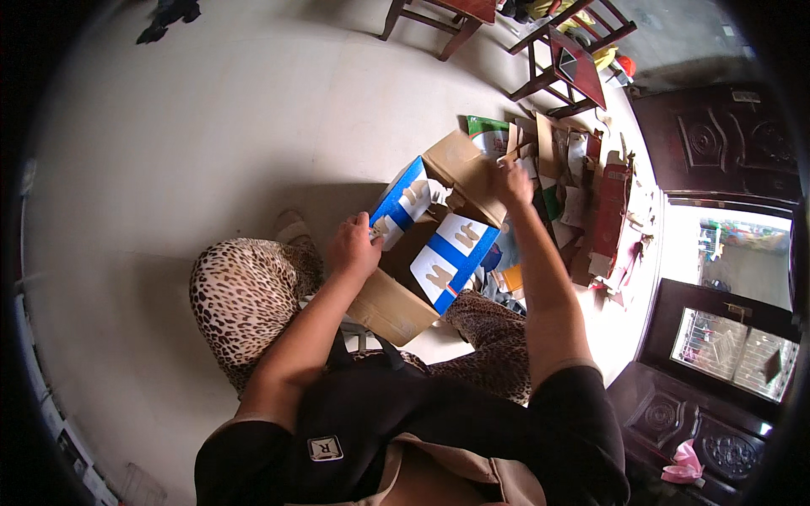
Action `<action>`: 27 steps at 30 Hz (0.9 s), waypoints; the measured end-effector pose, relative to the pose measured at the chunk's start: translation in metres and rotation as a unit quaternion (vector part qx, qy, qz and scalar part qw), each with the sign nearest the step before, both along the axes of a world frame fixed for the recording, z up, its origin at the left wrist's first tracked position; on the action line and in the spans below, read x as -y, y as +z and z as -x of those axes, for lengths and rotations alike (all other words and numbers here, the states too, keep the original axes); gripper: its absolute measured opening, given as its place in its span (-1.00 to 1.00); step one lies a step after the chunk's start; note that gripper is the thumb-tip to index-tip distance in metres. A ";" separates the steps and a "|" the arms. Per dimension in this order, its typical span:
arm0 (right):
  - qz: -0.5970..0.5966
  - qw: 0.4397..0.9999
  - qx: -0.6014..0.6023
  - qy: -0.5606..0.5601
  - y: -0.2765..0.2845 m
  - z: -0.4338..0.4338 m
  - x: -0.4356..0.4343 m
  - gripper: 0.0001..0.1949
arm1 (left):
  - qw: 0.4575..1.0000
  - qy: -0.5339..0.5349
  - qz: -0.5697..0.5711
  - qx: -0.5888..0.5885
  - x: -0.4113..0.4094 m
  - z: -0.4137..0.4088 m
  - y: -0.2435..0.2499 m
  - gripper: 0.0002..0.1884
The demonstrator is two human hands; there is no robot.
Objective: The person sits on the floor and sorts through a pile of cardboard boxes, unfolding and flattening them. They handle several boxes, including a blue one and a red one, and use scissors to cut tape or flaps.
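An opened cardboard box (395, 310) is held between my knees, its flaps spread outward. Two flaps show blue and white print with torn brown patches; the other two are plain brown. My left hand (355, 248) grips the left blue-and-white flap (400, 201), thumb on its printed face. Past the far brown flap (457, 161), my right hand (514, 185) is raised at the box's right side, fingers curled and blurred. Whether it pinches a bit of cardboard cannot be made out. Something whitish and crumpled lies inside the box, mostly hidden by the flaps.
To the right of the box stands a stack of flattened cardboard (585, 209), with a green and white bag (488, 134) beside it. A wooden chair (573, 73) and a wooden stool (443, 22) are farther off. Dark carved doors (715, 142) border the right, around a bright doorway.
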State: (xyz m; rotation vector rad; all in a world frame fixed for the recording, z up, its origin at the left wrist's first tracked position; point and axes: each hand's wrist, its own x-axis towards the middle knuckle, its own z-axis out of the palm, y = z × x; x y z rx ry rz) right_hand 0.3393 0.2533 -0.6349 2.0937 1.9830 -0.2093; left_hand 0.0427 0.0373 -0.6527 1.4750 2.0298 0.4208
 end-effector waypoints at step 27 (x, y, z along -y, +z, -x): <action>-0.165 0.963 -0.209 -0.036 0.026 0.084 0.294 -0.32 | 0.980 -0.142 -0.040 -0.131 0.032 -0.013 0.013 0.16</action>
